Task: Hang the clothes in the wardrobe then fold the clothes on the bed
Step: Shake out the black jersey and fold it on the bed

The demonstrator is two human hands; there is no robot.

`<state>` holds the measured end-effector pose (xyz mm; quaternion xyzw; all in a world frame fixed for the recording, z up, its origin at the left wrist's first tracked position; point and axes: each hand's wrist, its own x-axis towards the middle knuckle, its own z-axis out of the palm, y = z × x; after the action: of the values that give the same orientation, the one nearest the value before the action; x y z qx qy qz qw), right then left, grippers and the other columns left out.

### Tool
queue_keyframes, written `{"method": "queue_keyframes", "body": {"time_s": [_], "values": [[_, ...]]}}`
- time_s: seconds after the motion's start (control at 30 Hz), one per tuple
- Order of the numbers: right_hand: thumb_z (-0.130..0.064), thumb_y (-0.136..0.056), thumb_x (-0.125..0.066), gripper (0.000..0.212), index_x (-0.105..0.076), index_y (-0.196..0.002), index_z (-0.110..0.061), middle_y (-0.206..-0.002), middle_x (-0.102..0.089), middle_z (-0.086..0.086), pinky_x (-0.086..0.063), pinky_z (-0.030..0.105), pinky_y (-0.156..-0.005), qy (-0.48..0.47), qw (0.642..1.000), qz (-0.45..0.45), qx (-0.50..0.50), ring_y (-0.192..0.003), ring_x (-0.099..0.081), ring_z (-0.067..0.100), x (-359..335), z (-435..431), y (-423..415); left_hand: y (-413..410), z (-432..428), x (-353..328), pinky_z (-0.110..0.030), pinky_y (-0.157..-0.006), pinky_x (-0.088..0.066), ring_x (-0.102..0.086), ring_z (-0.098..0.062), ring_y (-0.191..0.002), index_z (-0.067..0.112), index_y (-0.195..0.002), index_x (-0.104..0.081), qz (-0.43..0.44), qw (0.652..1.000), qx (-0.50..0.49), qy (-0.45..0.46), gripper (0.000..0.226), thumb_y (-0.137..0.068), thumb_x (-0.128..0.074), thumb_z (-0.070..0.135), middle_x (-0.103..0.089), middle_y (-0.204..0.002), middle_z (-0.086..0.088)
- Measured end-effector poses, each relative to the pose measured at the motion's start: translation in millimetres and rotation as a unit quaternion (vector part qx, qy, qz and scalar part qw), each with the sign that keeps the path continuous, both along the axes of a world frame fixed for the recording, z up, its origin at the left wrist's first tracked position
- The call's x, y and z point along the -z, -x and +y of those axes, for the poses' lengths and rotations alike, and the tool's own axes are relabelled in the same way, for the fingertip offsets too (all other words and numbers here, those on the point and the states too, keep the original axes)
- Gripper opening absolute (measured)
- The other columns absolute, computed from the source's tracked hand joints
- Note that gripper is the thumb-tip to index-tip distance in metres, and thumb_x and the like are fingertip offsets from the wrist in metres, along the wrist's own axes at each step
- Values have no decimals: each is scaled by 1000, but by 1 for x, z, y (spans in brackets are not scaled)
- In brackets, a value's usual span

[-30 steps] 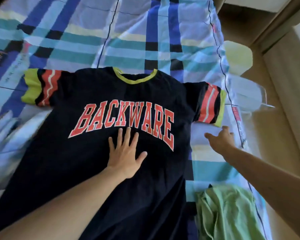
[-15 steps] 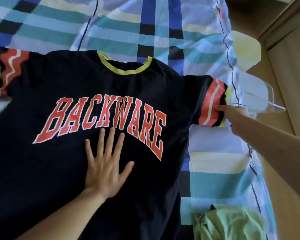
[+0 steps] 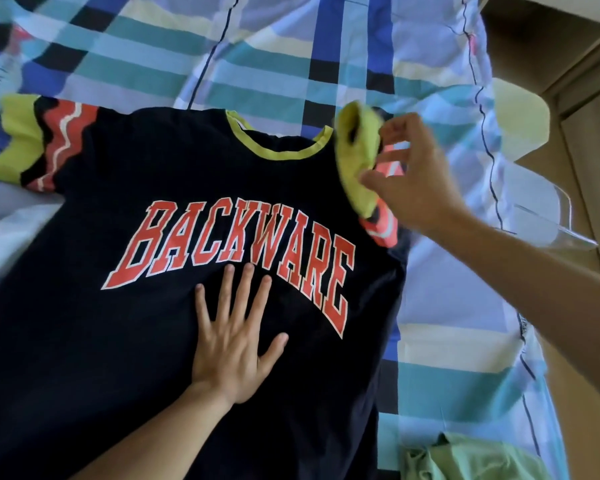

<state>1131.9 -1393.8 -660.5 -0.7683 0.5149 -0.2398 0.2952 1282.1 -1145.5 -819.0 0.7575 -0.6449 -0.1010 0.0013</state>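
A black T-shirt [image 3: 174,188] with red "BACKWARE" lettering and a yellow collar lies face up on the plaid bed sheet [image 3: 257,53]. My left hand [image 3: 232,344] presses flat on its chest, fingers spread, just below the lettering. My right hand [image 3: 413,178] pinches the shirt's right sleeve [image 3: 355,157] by its yellow cuff and holds it lifted and turned in over the shoulder. The left sleeve [image 3: 45,143], striped red, black and yellow, lies spread out flat.
A crumpled light green garment [image 3: 471,459] lies at the bed's near right corner. A clear plastic hanger [image 3: 541,216] sticks out over the bed's right edge. Beyond it are wooden floor and wardrobe panels [image 3: 596,140]. White fabric [image 3: 11,216] lies at the left.
My right hand took hold of the right sleeve cuff and pulled it up and inward over the shirt. My left hand stayed flat on the chest.
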Motion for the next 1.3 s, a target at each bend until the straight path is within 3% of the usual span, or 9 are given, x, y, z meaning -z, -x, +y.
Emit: {"method": "queue_keyframes", "body": {"time_s": [0.17, 0.33, 0.6, 0.7, 0.8, 0.93, 1.03, 1.17, 1.3], "values": [[-6, -91, -54, 51, -44, -140, -15, -141, -42, 7, -41, 35, -102, -10, 997, 76, 7, -124, -49, 23, 70, 26, 6, 0, 0, 2, -69, -116, -12, 3, -35, -155, 17, -161, -13, -3, 1000, -3, 13, 86, -94, -32, 69, 1, -169, -12], [-33, -105, -37, 65, -5, -161, -28, -169, 2, 2, -2, 56, -124, -57, 933, 346, -77, -155, 6, 27, 123, 35, 19, 1, 1, 4, -69, -117, -9, 6, -35, -155, 18, -161, -9, -4, 1000, -5, 11, 86, -95, -28, 69, 5, -168, -12], [-54, -103, -18, 63, -5, -161, -30, -169, 7, -1, 0, 53, -125, -16, 965, 261, -13, -154, 15, 16, 144, 142, -13, 3, -3, -16, -61, -121, -11, -6, -33, -155, 21, -158, -26, 57, 998, 1, 9, 76, -95, -34, 62, -12, -168, -11], [-55, -101, -11, 66, -11, -161, -27, -169, -2, 2, -6, 54, -124, 19, 958, 285, 25, -156, 5, 20, 162, 149, -18, -45, -25, -49, -42, -104, -39, -56, -22, -122, 19, -122, -64, 153, 983, -5, 104, 43, -99, -38, 45, -64, -128, 0], [-55, -101, -13, 66, -11, -161, -28, -169, -4, 2, -3, 52, -125, 27, 960, 277, 37, -156, 4, 19, 163, 151, -27, -140, -56, -73, -40, -88, -43, -59, -18, -94, 21, -97, -66, 135, 959, -117, 220, 25, -95, -44, 34, -66, -97, 5], [-52, -100, -19, 66, -15, -160, -27, -168, -10, 4, -7, 53, -124, 42, 955, 287, 55, -156, -3, 22, 164, 155, -30, -269, -89, -74, -48, -98, -42, -53, -37, -119, 8, -116, -61, 134, 863, -445, 195, 37, -91, -56, 34, -61, -123, -16], [-49, -99, -24, 66, -20, -160, -24, -168, -15, 6, -10, 54, -123, 56, 955, 284, 68, -155, -9, 25, 164, 153, -32, -329, -96, -55, -50, -107, -42, -49, -39, -129, 10, -137, -48, 194, 723, -660, 59, 78, -74, -62, 53, -49, -142, -17], [-48, -98, -24, 66, -23, -159, -23, -167, -18, 8, -10, 52, -124, 71, 955, 280, 62, -155, -10, 26, 164, 153, -33, -359, -104, -46, -20, -58, -52, -60, -13, -63, 14, -93, -58, 438, 615, -648, 103, 30, -80, -70, 39, -59, -88, -6], [-47, -99, -25, 65, -24, -159, -23, -167, -17, 7, -10, 51, -124, 73, 956, 277, 65, -156, -9, 24, 165, 153, -33, -339, -127, -80, -18, -37, -37, -44, -11, -48, 17, -92, -59, 426, 653, -588, 214, 18, -82, -69, 6, -56, -74, -1]]}}
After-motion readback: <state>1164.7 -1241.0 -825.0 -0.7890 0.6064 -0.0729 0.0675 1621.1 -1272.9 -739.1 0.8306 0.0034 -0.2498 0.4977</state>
